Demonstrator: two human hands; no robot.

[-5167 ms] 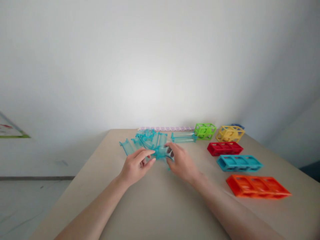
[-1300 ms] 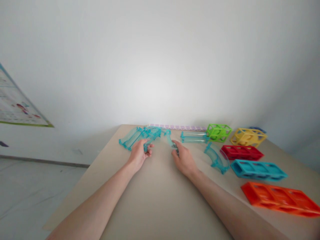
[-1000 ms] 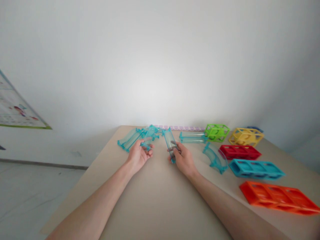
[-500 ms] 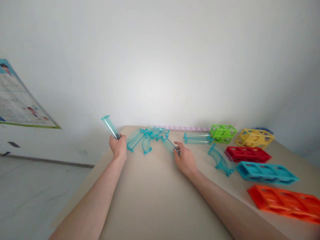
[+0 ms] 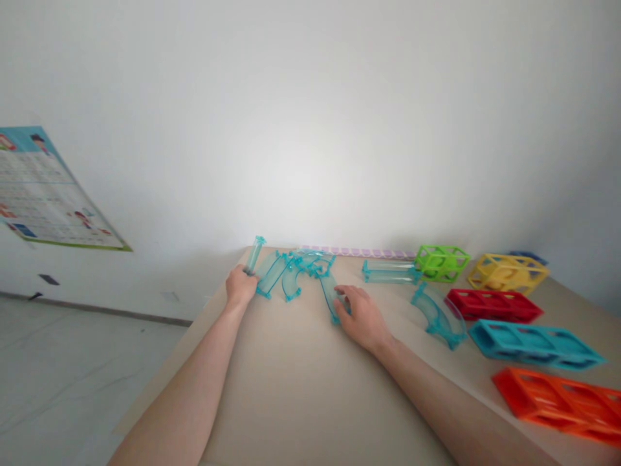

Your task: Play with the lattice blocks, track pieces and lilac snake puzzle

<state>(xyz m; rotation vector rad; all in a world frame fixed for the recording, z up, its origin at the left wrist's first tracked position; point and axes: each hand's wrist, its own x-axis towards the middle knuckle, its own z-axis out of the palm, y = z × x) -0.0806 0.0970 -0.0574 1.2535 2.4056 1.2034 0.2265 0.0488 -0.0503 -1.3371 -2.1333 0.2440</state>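
Several clear teal track pieces (image 5: 291, 275) lie in a cluster at the far side of the tan table (image 5: 301, 388). My left hand (image 5: 240, 285) is closed round a straight teal piece (image 5: 254, 253) that tilts upward at the table's left edge, beside the cluster. My right hand (image 5: 363, 315) rests on the table with its fingers on another straight teal piece (image 5: 330, 294) lying flat. A curved teal piece (image 5: 439, 317) lies alone to the right of that hand.
Frame blocks line the right side: green (image 5: 441, 262), yellow (image 5: 507, 273), red (image 5: 492, 304), blue (image 5: 536, 343) and orange (image 5: 567, 404). Another straight teal piece (image 5: 388, 272) lies next to the green block. A purple strip (image 5: 359, 252) runs along the far edge. A poster (image 5: 48, 194) hangs left.
My left hand has lowered its raised teal piece toward the table's left edge. My right hand has pressed its piece flat on the table. The view has turned slightly left.
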